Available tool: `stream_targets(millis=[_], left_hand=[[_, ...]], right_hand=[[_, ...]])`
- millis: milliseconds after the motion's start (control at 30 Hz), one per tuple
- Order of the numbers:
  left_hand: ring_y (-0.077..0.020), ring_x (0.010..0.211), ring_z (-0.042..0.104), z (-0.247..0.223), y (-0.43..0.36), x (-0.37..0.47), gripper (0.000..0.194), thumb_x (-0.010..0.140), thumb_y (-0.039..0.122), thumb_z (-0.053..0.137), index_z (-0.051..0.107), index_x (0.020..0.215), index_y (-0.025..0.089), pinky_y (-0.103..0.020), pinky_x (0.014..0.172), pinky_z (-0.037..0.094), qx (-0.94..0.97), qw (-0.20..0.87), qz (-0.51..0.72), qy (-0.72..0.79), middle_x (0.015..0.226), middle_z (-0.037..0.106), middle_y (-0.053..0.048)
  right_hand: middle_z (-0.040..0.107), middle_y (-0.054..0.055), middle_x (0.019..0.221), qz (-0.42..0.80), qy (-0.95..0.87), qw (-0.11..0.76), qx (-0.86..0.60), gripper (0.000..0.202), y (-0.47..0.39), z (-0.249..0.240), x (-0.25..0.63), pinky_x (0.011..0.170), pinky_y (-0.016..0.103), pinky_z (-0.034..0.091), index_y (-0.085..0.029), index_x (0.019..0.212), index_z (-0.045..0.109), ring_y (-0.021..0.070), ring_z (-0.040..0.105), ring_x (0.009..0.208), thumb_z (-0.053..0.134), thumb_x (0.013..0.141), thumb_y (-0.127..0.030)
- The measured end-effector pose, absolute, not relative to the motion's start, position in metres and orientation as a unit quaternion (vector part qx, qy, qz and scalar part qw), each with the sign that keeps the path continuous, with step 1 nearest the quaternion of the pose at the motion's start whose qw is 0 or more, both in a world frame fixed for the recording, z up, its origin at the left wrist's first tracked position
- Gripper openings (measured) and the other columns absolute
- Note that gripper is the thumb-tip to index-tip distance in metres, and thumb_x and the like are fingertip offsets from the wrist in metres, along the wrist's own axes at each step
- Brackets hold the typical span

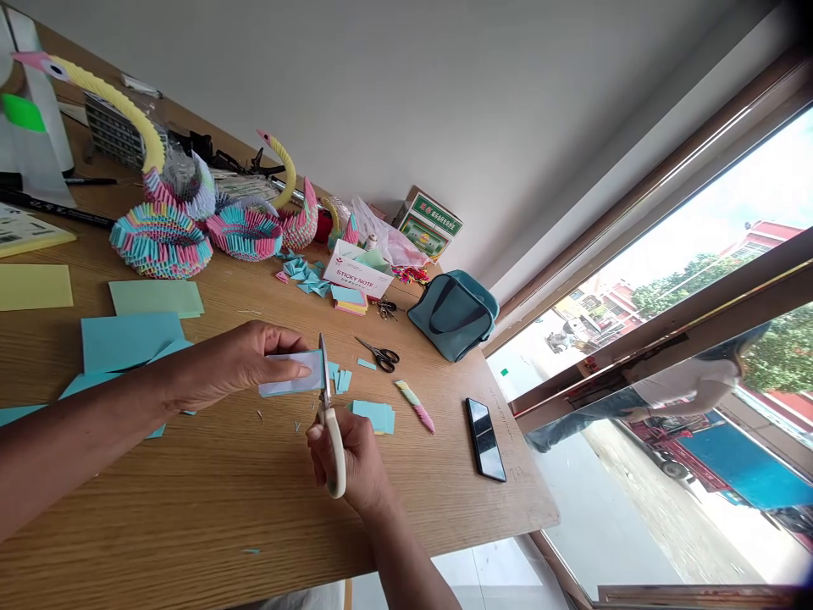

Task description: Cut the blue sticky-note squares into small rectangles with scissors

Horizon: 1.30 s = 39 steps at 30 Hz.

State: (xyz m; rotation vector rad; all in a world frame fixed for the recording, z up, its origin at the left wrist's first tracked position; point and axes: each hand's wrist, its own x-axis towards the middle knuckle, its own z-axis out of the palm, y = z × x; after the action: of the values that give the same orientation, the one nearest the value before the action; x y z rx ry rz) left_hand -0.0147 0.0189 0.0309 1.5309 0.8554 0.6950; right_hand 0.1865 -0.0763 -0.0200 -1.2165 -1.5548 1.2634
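Observation:
My left hand (270,360) pinches a small stack of pale blue paper (289,374) above the table, thumb on top. My right hand (356,457) grips white-handled scissors (334,449) with the blades pointing away from me. Those blades lie across the right end of the paper; whether they have closed through it I cannot tell. Narrow blue paper strips (341,379) lie just beyond the blades on the right. Close to my right hand rests a stack of blue paper pieces (373,415).
Folded-paper swans (162,241) stand at the back left, near a sticky note box (359,269). Black scissors (381,354), a phone (486,440) and a teal bag (454,313) lie to the right. Larger blue sheets (130,339) are on the left. A window borders the right side.

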Motion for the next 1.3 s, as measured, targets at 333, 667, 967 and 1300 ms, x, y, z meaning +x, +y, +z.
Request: stream_targets(millis=[333, 667, 967, 1300], left_hand=[[-0.0123, 0.064, 0.045, 0.034, 0.015, -0.013, 0.034, 0.068, 0.044, 0.072, 0.075, 0.086, 0.015, -0.021, 0.057, 0.034, 0.697, 0.553, 0.258, 0.377, 0.074, 0.062, 0.001], [-0.0122, 0.058, 0.042, 0.035, 0.011, -0.009, 0.027, 0.068, 0.043, 0.068, 0.069, 0.070, 0.017, -0.022, 0.052, 0.029, 0.793, 0.409, 0.194, 0.407, 0.061, 0.055, 0.003], [-0.0188, 0.075, 0.070, 0.030, 0.008, -0.006, 0.055, 0.066, 0.059, 0.081, 0.074, 0.102, 0.019, -0.029, 0.070, 0.060, 0.575, 0.653, 0.320, 0.375, 0.092, 0.077, -0.007], [-0.0104, 0.069, 0.066, 0.019, -0.007, 0.024, 0.047, 0.040, 0.048, 0.096, 0.079, 0.072, 0.018, -0.020, 0.073, 0.060, 0.368, 0.707, 0.478, 0.368, 0.072, 0.073, 0.000]], right_hand=[[0.057, -0.002, 0.072, 0.440, -0.573, 0.508, -0.470, 0.036, -0.061, 0.020, 0.185, 0.056, 0.025, 0.038, -0.020, 0.085, 0.053, 0.0107, 0.047, 0.059, 0.076, 0.075, -0.046], [0.056, -0.004, 0.072, 0.431, -0.568, 0.500, -0.492, 0.023, -0.055, 0.023, 0.166, 0.057, 0.026, 0.040, -0.022, 0.084, 0.049, 0.0112, 0.048, 0.059, 0.067, 0.071, -0.029], [0.045, -0.008, 0.065, 0.409, -0.421, 0.647, -0.487, 0.024, -0.046, 0.017, 0.159, 0.056, 0.024, 0.034, -0.021, 0.081, 0.048, 0.0096, 0.040, 0.058, 0.068, 0.071, -0.031], [0.046, -0.006, 0.071, 0.386, -0.380, 0.699, -0.467, 0.026, -0.043, -0.002, 0.151, 0.064, 0.025, 0.038, -0.022, 0.087, 0.046, 0.0110, 0.041, 0.065, 0.067, 0.078, -0.034]])
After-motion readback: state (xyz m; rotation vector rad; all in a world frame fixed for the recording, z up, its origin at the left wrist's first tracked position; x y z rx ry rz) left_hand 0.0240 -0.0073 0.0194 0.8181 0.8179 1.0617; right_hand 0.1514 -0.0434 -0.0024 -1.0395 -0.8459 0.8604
